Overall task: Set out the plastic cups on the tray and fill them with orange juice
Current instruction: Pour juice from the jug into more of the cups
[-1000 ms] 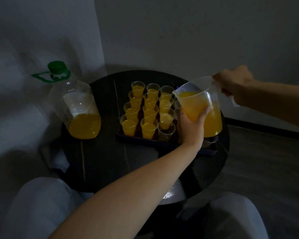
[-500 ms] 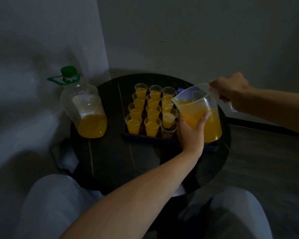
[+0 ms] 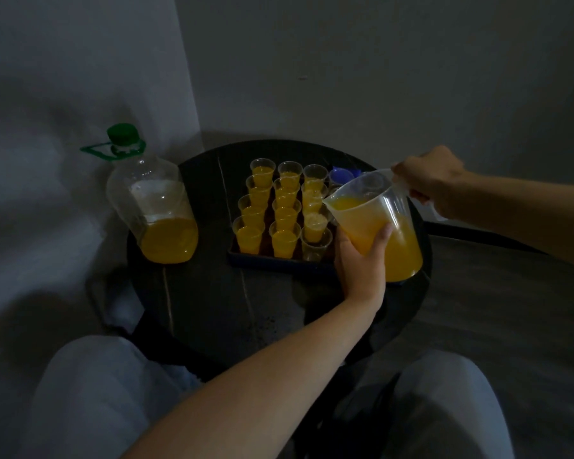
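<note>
One cup (image 3: 316, 244) at the near edge of the tray (image 3: 279, 262) looks empty, so the jug (image 3: 371, 208), right hand (image 3: 434, 180) gripping its handle, left hand (image 3: 362, 263) cupping its side, likely tips there next.

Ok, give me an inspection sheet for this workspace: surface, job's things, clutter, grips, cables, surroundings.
Surface: round dark table.
Job's things: tray on the table; filled cups in rows; one empty cup at the near end; jug of juice tilted above them; capped bottle, part full, left of the tray.
Clutter: blue round object behind the cups, unclear what.
Grips: left hand cups the jug's body; right hand holds its handle.
Cables: nothing seen.
Surroundings: grey walls, dark floor.
</note>
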A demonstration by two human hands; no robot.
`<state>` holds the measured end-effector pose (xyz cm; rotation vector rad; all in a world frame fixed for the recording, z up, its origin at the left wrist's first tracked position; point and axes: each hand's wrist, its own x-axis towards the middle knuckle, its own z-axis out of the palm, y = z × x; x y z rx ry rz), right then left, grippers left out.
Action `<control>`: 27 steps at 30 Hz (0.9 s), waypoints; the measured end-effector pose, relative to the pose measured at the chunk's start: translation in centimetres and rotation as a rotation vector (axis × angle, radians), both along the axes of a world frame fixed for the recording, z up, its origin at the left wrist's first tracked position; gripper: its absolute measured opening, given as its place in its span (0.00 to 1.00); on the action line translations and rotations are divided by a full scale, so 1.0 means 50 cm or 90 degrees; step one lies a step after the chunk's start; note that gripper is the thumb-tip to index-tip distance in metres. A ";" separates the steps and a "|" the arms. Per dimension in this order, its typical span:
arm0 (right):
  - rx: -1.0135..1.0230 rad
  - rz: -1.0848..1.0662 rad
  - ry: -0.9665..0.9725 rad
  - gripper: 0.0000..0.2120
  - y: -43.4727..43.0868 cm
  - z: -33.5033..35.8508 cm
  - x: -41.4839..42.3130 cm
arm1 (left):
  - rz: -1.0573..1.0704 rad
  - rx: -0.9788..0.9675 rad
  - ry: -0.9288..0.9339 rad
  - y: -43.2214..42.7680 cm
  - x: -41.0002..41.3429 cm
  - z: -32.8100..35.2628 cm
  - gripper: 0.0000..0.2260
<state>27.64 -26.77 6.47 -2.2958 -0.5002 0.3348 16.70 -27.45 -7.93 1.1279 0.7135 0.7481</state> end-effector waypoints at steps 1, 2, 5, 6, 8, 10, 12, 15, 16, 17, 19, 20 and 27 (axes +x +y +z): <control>-0.001 0.003 0.001 0.11 0.000 0.000 -0.001 | -0.001 -0.003 -0.001 0.000 0.000 -0.002 0.40; -0.002 0.006 0.003 0.11 0.000 -0.001 -0.002 | -0.002 -0.007 -0.001 -0.001 -0.001 -0.003 0.39; -0.009 0.010 0.014 0.10 0.003 -0.005 0.000 | -0.003 -0.024 -0.004 -0.003 -0.003 -0.005 0.39; -0.011 0.008 0.017 0.10 0.004 -0.007 0.000 | -0.005 -0.030 -0.002 -0.003 -0.003 -0.006 0.37; -0.015 0.004 0.019 0.11 0.003 -0.011 -0.001 | -0.012 -0.035 -0.004 -0.004 -0.006 -0.010 0.36; -0.023 0.002 0.021 0.12 0.003 -0.013 -0.001 | -0.015 -0.036 -0.001 -0.003 -0.008 -0.014 0.37; -0.029 0.004 0.030 0.11 0.001 -0.014 -0.003 | -0.022 -0.044 -0.002 -0.003 -0.009 -0.015 0.37; -0.036 0.004 0.029 0.11 0.001 -0.017 -0.002 | -0.026 -0.054 0.000 -0.010 -0.009 -0.012 0.40; -0.039 0.000 0.025 0.11 0.000 -0.016 -0.003 | -0.025 -0.056 0.000 -0.013 -0.008 -0.012 0.40; -0.043 -0.004 0.021 0.11 0.000 -0.016 -0.002 | -0.024 -0.056 -0.002 -0.015 -0.008 -0.012 0.39; -0.053 -0.007 0.017 0.11 -0.002 -0.014 0.001 | -0.028 -0.054 -0.003 -0.018 -0.006 -0.012 0.39; -0.058 -0.005 0.017 0.11 -0.004 -0.012 0.001 | -0.030 -0.054 -0.002 -0.020 -0.006 -0.011 0.41; -0.066 0.001 0.018 0.11 -0.011 -0.011 0.001 | -0.019 -0.045 0.015 -0.027 0.002 -0.016 0.50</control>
